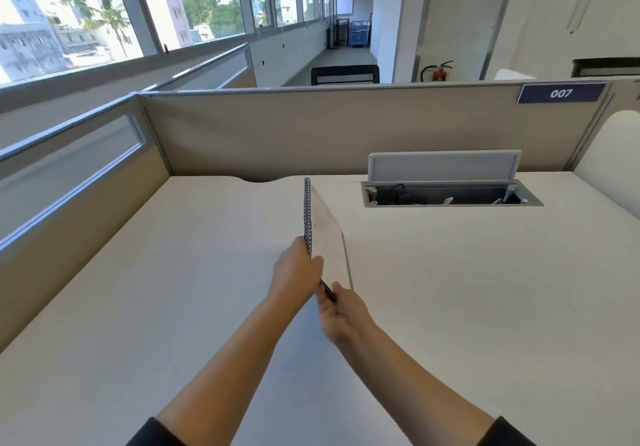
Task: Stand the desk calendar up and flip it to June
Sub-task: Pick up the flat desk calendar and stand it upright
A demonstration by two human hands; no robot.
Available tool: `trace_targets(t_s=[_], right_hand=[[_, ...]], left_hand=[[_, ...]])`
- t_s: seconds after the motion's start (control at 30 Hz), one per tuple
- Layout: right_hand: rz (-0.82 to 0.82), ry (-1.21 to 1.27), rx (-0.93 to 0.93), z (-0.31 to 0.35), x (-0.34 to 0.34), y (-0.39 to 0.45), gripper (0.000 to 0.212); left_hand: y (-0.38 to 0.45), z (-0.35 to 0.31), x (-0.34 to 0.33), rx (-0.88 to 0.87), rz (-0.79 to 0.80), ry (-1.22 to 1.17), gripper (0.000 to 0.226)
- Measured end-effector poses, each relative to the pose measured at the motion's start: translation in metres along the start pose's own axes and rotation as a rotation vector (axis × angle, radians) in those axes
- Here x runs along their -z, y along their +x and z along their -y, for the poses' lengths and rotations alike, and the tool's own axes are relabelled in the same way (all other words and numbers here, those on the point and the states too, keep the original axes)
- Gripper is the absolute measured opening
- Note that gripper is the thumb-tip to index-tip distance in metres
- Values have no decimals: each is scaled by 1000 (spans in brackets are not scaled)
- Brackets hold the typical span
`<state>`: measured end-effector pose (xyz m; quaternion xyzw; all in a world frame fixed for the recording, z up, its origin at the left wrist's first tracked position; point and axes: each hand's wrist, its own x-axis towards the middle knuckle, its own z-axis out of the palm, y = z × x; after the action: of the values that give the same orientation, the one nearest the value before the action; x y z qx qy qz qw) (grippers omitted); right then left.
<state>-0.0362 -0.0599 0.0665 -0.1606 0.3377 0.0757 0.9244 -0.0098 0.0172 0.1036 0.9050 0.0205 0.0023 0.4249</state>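
Note:
The desk calendar (325, 234) is a white page block with a black spiral binding along its left edge. It is held up in the air above the white desk (173, 290), turned almost edge-on to me, so its print is too blurred to read. My left hand (298, 272) grips its near end by the spiral. My right hand (341, 314) pinches the near lower corner just below that. Both hands meet at the same end of the calendar.
An open cable tray (450, 196) with a raised grey lid is set into the desk at the back right. Beige partition walls (311, 127) close the desk at the back and left, with a curved cut-out in the back edge.

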Motion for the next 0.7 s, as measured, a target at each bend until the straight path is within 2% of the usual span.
trace_targets(t_s=[0.07, 0.13, 0.2, 0.27, 0.33, 0.43, 0.47, 0.5, 0.57, 0.6, 0.7], right_hand=[[31, -78, -73, -13, -2, 1, 34], [28, -234, -176, -21, -4, 1, 25], [46, -484, -275, -24, -3, 0, 15], [73, -778, -255, -22, -1, 2, 20], [60, -1018, -96, -8, 3, 7, 17], [-116, -1179, 344, 23, 2, 18, 8], [-184, -1201, 476, 34, 1, 20, 9], [-245, -1225, 573, 44, 2, 23, 23], [-317, -1260, 667, 60, 0, 28, 52], [-310, -1278, 691, 65, -2, 31, 59], [-245, -1326, 724, 70, -10, 35, 63]], left_hand=[[13, 7, 17, -24, -36, 107, 11], [27, 11, 32, -67, -48, 188, 18], [38, 13, 44, -129, -39, 257, 25], [51, 17, 55, -210, -20, 332, 32], [64, 16, 65, -267, 10, 386, 37], [83, 19, 82, -311, 66, 425, 36], [89, 21, 85, -317, 78, 436, 37], [93, 24, 87, -317, 86, 435, 39], [99, 33, 88, -300, 97, 367, 41], [101, 38, 86, -290, 96, 299, 42], [104, 48, 75, -292, 39, 137, 45]])
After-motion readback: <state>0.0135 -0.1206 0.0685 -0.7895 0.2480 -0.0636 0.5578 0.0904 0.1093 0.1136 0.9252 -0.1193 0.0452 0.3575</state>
